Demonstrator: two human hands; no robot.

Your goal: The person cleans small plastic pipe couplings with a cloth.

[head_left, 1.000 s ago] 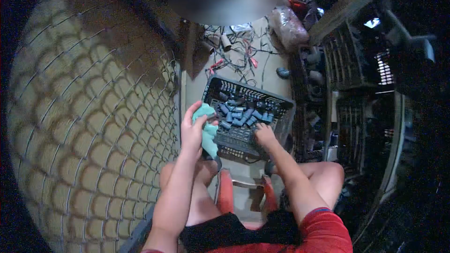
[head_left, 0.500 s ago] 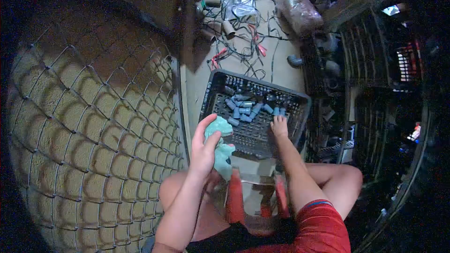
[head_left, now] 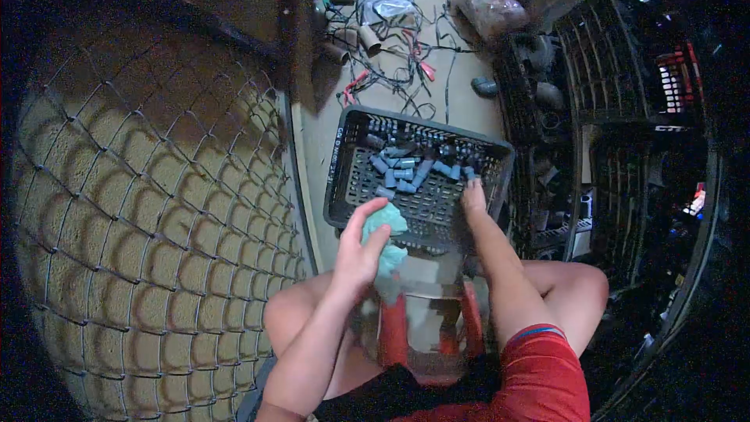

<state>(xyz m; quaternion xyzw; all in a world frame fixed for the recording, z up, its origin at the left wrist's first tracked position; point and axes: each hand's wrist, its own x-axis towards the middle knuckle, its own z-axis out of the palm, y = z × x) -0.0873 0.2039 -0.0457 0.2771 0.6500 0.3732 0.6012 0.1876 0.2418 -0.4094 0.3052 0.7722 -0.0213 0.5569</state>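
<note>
My left hand (head_left: pixel 361 254) is closed around a crumpled light-green cloth or thin plastic (head_left: pixel 388 223), held above the near left edge of a black plastic crate (head_left: pixel 334 187). Inside the crate, toward its right side, my right hand (head_left: pixel 473 197) reaches down with its fingers closed on a blue-grey pipe fitting (head_left: pixel 469 173). More short blue-grey pipe fittings (head_left: pixel 404 174) lie loose in a cluster across the crate's perforated floor.
Between my legs stands a see-through object with red uprights (head_left: pixel 393 332). Chain-link fencing (head_left: pixel 160 227) runs along the left. Dark stacked crates (head_left: pixel 605 62) line the right. Beyond the crate, tangled black cords (head_left: pixel 398 70), cardboard tubes (head_left: pixel 369 39) and a plastic-wrapped bundle (head_left: pixel 488 0) lie about.
My left hand has shifted slightly right with the green material. My right hand stays at the crate's right side, where a fitting beside its fingers now sits apart. The view has tilted slightly.
</note>
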